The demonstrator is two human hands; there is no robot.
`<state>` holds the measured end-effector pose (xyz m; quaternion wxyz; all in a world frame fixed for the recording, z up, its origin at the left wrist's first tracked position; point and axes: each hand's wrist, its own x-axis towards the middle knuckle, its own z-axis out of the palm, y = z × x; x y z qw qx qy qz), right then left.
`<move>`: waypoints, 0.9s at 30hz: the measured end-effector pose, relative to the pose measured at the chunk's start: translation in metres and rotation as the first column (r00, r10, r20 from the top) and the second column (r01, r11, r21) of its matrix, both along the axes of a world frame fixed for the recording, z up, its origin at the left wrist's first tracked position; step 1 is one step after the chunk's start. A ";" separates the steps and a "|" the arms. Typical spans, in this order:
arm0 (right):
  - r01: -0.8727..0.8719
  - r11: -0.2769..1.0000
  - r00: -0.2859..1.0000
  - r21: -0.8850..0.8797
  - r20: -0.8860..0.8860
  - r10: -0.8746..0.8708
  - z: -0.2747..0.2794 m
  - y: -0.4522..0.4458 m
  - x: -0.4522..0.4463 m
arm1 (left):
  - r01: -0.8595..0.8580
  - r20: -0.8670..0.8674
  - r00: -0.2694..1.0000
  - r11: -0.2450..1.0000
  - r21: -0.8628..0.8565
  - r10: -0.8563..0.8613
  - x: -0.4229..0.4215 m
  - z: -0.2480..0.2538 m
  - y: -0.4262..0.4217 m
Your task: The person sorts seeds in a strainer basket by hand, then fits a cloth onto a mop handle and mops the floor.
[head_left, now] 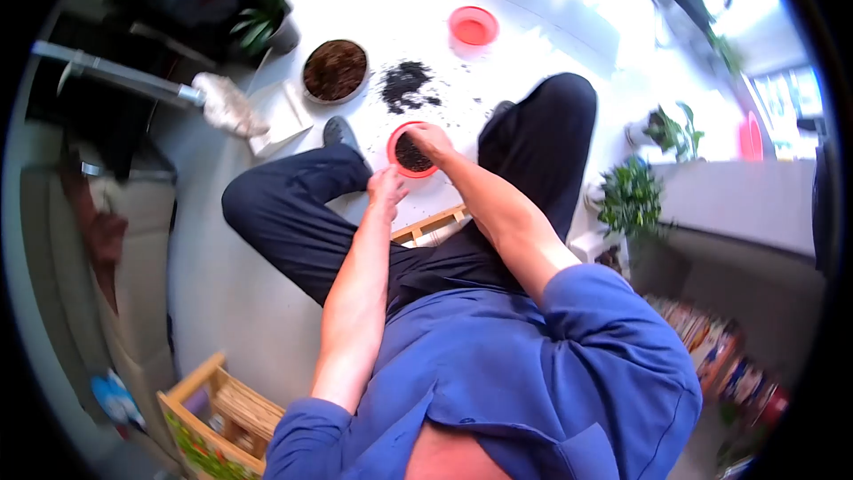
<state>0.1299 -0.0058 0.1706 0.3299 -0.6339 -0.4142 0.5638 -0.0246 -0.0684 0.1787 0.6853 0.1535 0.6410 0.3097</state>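
A red plastic pot (pixel 399 162) filled with dark soil (pixel 412 155) stands on the floor between my bent legs. My left hand (pixel 386 190) is at the pot's lower left rim, with its fingers curled against the edge. Over the right side of the same pot reaches my right hand (pixel 428 140), its fingertips down at the soil inside the rim. How those fingertips are set is too small to tell. Just beyond the pot, loose black soil (pixel 406 85) lies spilled on the floor.
A round bowl of brown soil (pixel 336 71) sits at the far left. Farther back is a second red pot (pixel 473 28). To the right are green potted plants (pixel 630 196) and a grey shelf (pixel 729 204) with books. A wooden box (pixel 233 409) stands at the lower left.
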 end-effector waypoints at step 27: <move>-0.016 0.959 0.977 0.282 0.209 -0.045 0.081 -0.008 -0.082 | 0.250 0.027 0.968 0.967 0.051 -0.251 -0.030 0.012 0.002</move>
